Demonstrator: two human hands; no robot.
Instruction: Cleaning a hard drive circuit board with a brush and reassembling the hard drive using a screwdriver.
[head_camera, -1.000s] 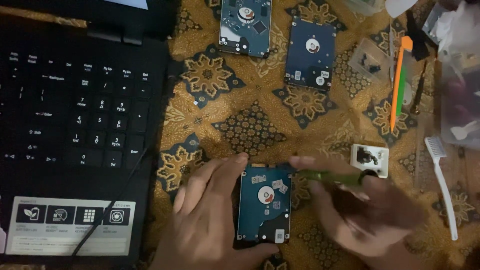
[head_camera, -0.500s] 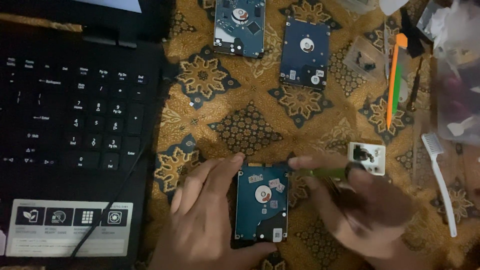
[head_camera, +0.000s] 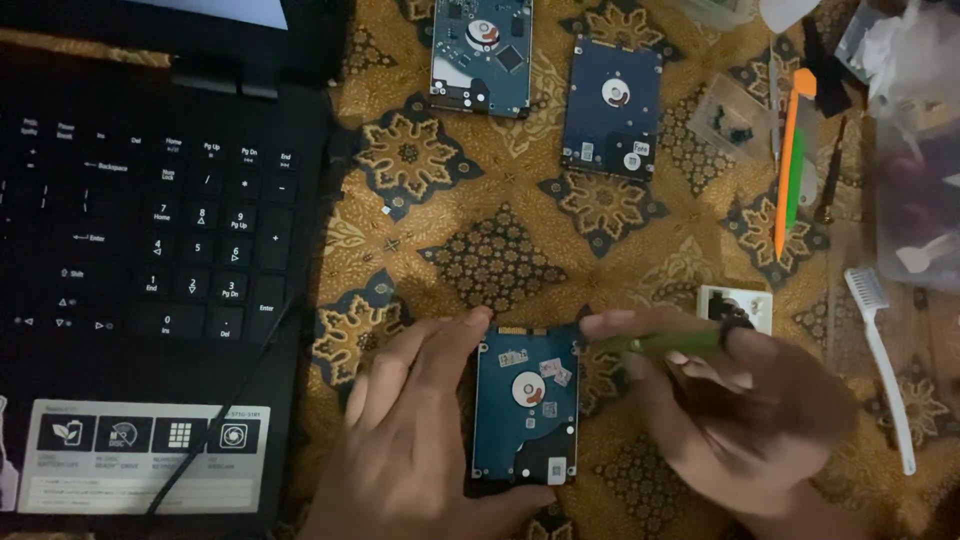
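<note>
**Inspector A:** Blue-green circuit board faces up on the small rectangular hard drive (head_camera: 524, 408), which lies flat on the brown and gold patterned cloth (head_camera: 500, 250) at the lower middle of the head view. The left hand (head_camera: 420, 430) rests flat and spread beside it, index finger along the drive's left edge and thumb at its lower edge, bracing rather than gripping.

**Inspector B:** And the right hand (head_camera: 740, 410)?

**Inspector A:** Fingers curled about a slim green-handled screwdriver (head_camera: 655, 343), held nearly level, its tip at the drive's upper right corner. I judge a corner screw is being worked. Whether the tip sits in a screw head, I cannot tell; the picture is dim and blurred there.

**Inspector B:** What does the next move call for?

**Inspector A:** A steady brace from the left hand and a tip kept square to the screw, else it could slip across the board.

**Inspector B:** Surroundings?

**Inspector A:** Black open laptop (head_camera: 150, 270) close on the left, its dark cable (head_camera: 225, 410) running near the left wrist. Two more bare hard drives (head_camera: 482, 55) (head_camera: 612, 105) lie well apart at the top. A small white square part (head_camera: 735, 305) sits just beside the right hand; an orange and green plastic pry tool (head_camera: 790, 170) and a white brush (head_camera: 880, 360) lie to the right. Nothing blocks the drive itself.
</note>
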